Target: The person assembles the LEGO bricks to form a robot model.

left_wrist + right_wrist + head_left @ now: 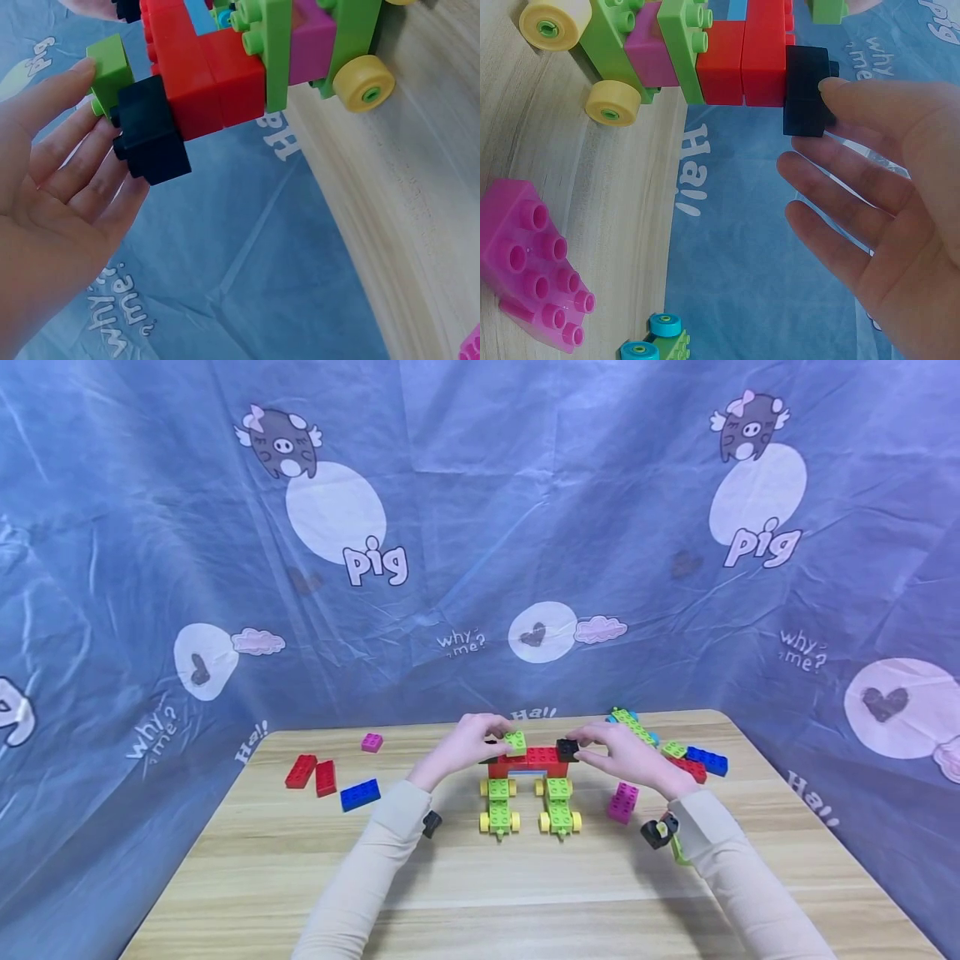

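A block structure stands mid-table, with red bricks [543, 757] across its top and two lime-green wheeled bases [499, 808] with yellow wheels below. My left hand [471, 745] pinches a small lime-green brick [112, 66] above the left end of the red bricks. Beside its fingers, a black brick [154, 129] sits at that end. At the opposite end, my right hand [626, 756] holds another black brick [806, 90] between thumb and forefinger, the other fingers spread. In the wrist views a purple brick [311, 43] shows between green parts of the structure.
Leftward lie two red bricks [302, 772], a blue brick [361, 795] and a small pink brick [372, 742]. Rightward are a magenta brick [623, 802], a blue brick [707, 761] and a green piece with blue wheels [633, 725]. Blue printed cloth [480, 568] hangs behind the table.
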A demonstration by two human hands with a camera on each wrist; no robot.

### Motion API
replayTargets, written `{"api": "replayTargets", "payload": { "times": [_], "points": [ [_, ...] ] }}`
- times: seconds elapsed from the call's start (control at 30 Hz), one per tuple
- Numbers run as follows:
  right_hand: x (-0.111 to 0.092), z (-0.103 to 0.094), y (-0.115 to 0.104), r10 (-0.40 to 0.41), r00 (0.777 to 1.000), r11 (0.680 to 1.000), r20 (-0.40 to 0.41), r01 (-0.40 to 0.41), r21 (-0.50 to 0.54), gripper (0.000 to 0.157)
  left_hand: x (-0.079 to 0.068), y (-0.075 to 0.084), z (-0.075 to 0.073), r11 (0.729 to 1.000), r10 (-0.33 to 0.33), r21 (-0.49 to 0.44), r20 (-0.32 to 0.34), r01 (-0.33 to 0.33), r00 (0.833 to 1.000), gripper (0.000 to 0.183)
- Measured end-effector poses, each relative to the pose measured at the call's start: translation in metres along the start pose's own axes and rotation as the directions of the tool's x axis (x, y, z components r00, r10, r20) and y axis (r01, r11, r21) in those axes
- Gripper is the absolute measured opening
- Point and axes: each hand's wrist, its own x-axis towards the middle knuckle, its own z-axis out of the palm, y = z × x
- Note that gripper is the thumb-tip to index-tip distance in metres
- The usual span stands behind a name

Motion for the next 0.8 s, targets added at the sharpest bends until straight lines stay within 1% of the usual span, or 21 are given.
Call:
{"api": "replayTargets", "payload": {
  "times": [0.13, 0.4, 0.53, 0.8],
  "points": [
    [-0.0002, -0.0003, 0.0006, 0.012, 1.0, 1.0, 0.011, -0.012, -0.006, 0.031, 0.0007, -0.0003, 0.0023, 1.0, -0.004, 0.014, 0.007, 0.004, 1.0, 0.03],
    [-0.0003, 0.0005, 0.0004, -0.017, 1.0, 1.0, -0.004, 0.017, -0.009, 0.032, 0.0018, -0.0027, 0.006, 1.0, -0.001, 0.018, 0.004, 0.001, 1.0, 0.03],
    [-0.0001, 0.0002, 0.0001, -0.007, 1.0, 1.0, 0.005, 0.007, -0.014, 0.032, 0.0024, -0.0031, 0.0072, 1.0, -0.004, 0.026, 0.008, 0.004, 1.0, 0.03],
    [0.0007, 0.0004, 0.0007, -0.006, 1.0, 1.0, 0.006, 0.006, -0.016, 0.032, 0.0023, -0.0047, 0.0076, 0.998, 0.032, 0.056, 0.008, -0.033, 0.999, 0.029]
  ]
}}
